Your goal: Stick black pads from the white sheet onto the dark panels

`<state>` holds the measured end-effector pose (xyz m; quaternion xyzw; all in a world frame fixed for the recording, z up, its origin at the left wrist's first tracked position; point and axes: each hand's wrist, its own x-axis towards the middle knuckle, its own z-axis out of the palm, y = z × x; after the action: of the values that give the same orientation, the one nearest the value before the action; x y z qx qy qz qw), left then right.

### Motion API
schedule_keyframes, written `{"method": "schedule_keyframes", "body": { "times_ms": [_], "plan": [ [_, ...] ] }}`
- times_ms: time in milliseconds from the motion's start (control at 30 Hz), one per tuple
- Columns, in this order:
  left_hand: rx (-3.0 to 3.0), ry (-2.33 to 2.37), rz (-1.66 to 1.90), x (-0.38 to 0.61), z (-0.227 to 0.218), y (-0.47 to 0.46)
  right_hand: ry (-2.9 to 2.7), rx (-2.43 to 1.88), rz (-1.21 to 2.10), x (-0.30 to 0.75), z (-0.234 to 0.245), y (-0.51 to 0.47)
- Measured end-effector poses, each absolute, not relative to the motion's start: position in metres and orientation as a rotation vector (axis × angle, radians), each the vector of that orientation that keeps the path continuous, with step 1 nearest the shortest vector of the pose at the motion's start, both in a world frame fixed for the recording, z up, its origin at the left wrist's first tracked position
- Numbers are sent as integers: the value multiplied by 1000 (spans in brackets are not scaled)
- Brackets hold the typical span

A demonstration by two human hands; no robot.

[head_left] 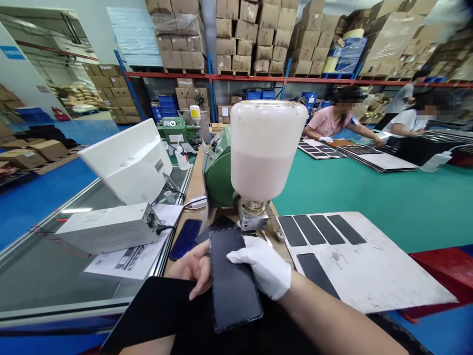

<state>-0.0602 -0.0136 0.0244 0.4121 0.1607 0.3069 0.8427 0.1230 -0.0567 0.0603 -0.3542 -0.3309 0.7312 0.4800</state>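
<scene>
A black phone-sized panel (232, 286) lies flat in front of me, its far end under a small metal nozzle block (252, 218). My left hand (194, 268), bare, grips the panel's left edge with curled fingers. My right hand (264, 266), in a white glove, presses on the panel's right edge and top. Above the nozzle stands a large white translucent container (264, 148), partly filled with pale liquid, fixed to a green machine (218, 172).
A white board (369, 276) at right carries several black strips (320, 229). A dark phone (185, 237) lies left of the panel. A white monitor (127, 160) and grey power unit (107, 227) stand at left. Two people work at the green table (369, 192) behind. Cardboard boxes fill the shelves.
</scene>
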Motion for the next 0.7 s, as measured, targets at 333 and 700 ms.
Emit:
{"method": "schedule_keyframes", "body": {
  "times_ms": [333, 700],
  "plan": [
    [900, 357, 710, -76, -4, -35, -1322, -994, 1757, 153, 46, -66],
    [951, 674, 427, -9, -19, -37, -1222, -1958, 786, 385, 2, -128]
  ]
}}
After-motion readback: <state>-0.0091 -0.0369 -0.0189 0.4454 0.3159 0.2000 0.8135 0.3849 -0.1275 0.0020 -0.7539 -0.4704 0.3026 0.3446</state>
